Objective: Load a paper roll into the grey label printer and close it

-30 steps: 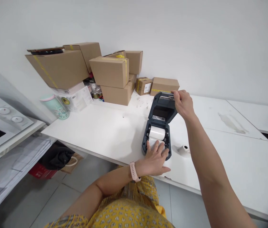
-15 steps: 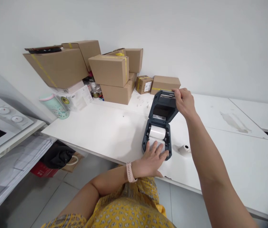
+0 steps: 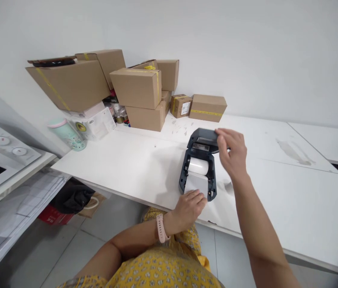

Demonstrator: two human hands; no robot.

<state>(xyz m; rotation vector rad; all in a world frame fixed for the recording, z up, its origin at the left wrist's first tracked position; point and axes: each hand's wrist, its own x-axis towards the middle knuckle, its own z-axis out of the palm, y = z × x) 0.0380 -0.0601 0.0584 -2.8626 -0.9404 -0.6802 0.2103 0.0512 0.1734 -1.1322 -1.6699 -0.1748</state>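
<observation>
A dark blue-grey label printer [image 3: 183,174] sits on the white table with its lid part-way raised. Inside lies a white paper roll [image 3: 198,165], and its loose paper strip [image 3: 196,184] runs toward the printer's front edge. My left hand [image 3: 189,208], with a pink watch band on the wrist, has its fingers together on the front end of that strip. At the lid's right front corner, my right hand [image 3: 233,152] grips the lid [image 3: 203,133]. A second small white roll [image 3: 228,187] stands right of the printer, mostly hidden by my right forearm.
Several cardboard boxes [image 3: 135,89] are stacked at the back left, with two smaller ones, including a long box [image 3: 207,107], behind the printer. A mint tumbler [image 3: 68,134] stands near the table's left end. Farther left is a white microwave [image 3: 9,150].
My right hand has lowered the lid from nearly upright toward the printer. My left hand has drawn back toward the front edge, its spread fingers now together, uncovering more of the paper strip.
</observation>
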